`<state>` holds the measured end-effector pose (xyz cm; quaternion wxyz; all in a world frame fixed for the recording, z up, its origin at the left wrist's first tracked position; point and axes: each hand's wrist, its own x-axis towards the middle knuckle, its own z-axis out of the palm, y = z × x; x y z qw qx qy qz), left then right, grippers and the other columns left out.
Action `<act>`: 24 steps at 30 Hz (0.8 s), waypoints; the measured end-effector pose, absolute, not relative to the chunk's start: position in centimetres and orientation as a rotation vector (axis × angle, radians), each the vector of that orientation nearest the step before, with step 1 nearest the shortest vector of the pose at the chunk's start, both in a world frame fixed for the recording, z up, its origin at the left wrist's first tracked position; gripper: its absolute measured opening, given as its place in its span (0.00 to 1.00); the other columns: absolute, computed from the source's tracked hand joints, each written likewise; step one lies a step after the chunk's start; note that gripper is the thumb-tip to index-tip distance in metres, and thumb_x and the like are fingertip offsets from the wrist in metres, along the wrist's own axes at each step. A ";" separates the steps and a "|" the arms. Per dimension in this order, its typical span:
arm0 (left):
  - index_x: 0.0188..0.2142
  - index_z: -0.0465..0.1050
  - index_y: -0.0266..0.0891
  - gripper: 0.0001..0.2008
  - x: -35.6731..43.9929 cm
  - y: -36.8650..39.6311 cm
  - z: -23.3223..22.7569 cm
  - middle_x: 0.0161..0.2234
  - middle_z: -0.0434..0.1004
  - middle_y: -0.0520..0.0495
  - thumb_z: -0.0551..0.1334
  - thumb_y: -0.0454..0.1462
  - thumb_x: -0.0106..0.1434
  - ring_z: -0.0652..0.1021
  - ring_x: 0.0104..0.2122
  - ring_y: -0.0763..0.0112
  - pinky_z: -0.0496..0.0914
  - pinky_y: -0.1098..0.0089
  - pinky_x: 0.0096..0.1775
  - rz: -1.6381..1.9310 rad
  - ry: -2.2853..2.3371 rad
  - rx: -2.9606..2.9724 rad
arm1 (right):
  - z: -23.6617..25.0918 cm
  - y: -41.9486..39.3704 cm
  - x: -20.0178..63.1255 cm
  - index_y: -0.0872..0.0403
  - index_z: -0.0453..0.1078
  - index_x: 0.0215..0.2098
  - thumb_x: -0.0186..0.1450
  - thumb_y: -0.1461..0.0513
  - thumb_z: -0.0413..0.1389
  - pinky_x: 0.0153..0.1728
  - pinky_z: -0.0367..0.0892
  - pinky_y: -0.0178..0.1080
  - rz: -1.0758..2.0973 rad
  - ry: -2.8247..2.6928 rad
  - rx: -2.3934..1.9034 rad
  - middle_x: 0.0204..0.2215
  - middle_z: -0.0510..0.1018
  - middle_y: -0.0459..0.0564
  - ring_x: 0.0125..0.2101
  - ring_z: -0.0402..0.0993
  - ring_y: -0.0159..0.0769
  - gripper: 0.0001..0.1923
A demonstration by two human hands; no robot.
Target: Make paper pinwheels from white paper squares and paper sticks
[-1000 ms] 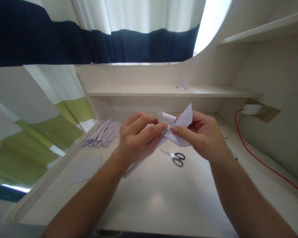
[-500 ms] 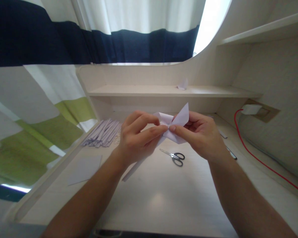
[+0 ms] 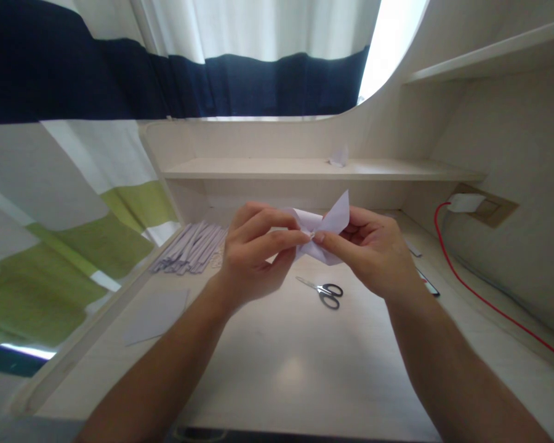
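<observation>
A white paper pinwheel [image 3: 321,251], its blades folded toward a small knot-like centre, is held up over the desk between both hands. My left hand [image 3: 256,249] is closed, its fingertips pinching at the pinwheel's centre from the left. From the other side, my right hand [image 3: 373,249] grips the paper, its thumb pressed beside the centre and its other fingers behind a raised blade. What lies behind the pinwheel is hidden. Below the hands, black-handled scissors [image 3: 325,291] rest on the desk.
A pile of rolled paper sticks [image 3: 191,247] lies at the left, with small pale bits beside it. Nearer is a flat paper sheet [image 3: 157,315]. A folded paper piece [image 3: 338,156] stands on the shelf [image 3: 258,167]. At the right are a phone [image 3: 428,283] and a red cable [image 3: 480,289].
The paper stick that stuck out below my left hand has gone from sight. My left fingers have shifted at the pinwheel's centre, the index finger now straighter. My right hand keeps its hold.
</observation>
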<state>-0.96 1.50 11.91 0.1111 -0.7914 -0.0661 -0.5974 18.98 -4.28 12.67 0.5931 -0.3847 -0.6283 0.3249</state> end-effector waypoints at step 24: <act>0.35 0.80 0.44 0.05 -0.2 0.8 11.6 0.34 0.82 0.50 0.72 0.33 0.61 0.75 0.36 0.64 0.72 0.59 0.42 -1.751 -0.448 -2.298 | 12.7 -4.7 18.9 0.51 0.82 0.38 0.64 0.61 0.68 0.31 0.73 0.39 0.765 -1.498 -0.935 0.32 0.85 0.47 0.31 0.79 0.38 0.05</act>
